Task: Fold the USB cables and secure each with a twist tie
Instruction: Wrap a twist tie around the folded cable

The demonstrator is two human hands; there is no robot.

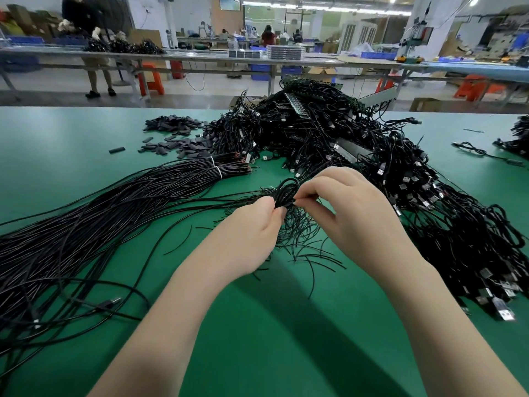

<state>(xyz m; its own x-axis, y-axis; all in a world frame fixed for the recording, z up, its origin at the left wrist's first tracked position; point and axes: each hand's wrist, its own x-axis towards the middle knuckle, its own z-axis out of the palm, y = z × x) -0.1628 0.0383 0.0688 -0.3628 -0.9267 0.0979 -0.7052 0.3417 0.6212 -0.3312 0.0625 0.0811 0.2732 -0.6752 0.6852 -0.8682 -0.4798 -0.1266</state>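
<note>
Over the green bench, the left hand grips a folded cable. The right hand pinches a twist tie at it. More twist ties lie at 6 o'clock beneath.

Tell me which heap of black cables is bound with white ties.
The long straight bundle left of the hands; two white ties wrap it near its far end. The big tangled pile shows none.

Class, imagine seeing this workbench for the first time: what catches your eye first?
The two hands, left and right, meet mid-frame, pinching a small folded cable above loose twist ties. Behind them rises a big cable heap; a long bundle fans leftward on the green table.
</note>
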